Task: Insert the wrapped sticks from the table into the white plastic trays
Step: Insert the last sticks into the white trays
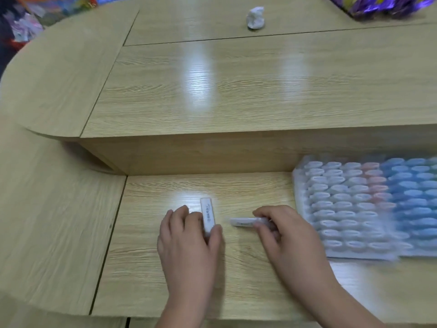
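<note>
Two white wrapped sticks lie on the lower wooden desk. My left hand (pixel 189 235) holds one wrapped stick (pixel 208 213) between thumb and fingers; the stick points away from me. My right hand (pixel 281 230) pinches the other wrapped stick (pixel 243 222), which lies sideways with its free end pointing left. The white plastic tray (pixel 300 185) sits just right of my right hand, blurred, its rows of slots filled with white, pink and blue stick ends.
A raised wooden desk level (pixel 212 91) stands behind the work area, its front wall close to the tray. On it lie a crumpled white paper ball (pixel 255 17) and, at the far right, a purple shiny bag (pixel 383 5). Colourful clutter (pixel 28 24) fills the far left.
</note>
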Motion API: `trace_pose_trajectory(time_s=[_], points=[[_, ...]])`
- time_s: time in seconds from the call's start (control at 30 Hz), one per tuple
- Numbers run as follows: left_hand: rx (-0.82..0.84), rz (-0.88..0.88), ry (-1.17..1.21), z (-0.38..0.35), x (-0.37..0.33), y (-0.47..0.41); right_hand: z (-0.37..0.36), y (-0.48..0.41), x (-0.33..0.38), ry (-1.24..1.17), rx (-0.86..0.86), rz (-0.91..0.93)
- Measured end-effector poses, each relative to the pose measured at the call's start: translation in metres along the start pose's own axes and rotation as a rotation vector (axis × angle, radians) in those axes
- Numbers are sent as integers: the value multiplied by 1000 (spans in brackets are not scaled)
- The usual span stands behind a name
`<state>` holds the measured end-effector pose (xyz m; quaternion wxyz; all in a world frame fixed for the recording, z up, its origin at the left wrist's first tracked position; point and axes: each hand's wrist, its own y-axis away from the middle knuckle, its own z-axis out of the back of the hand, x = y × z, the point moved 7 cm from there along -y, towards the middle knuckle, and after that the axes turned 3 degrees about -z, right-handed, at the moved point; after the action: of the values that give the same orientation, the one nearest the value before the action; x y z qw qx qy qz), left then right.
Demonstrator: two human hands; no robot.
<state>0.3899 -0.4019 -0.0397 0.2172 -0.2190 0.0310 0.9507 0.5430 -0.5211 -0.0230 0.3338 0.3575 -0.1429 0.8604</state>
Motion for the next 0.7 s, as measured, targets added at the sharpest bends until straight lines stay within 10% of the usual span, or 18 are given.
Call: trace_pose_trajectory(time_s=[0.27, 0.7], points=[[-71, -62, 315, 10, -33, -3, 47, 19, 1, -479, -112, -80], [-54, -681, 505, 28, -219, 26, 222, 32, -98, -253, -485, 48]])
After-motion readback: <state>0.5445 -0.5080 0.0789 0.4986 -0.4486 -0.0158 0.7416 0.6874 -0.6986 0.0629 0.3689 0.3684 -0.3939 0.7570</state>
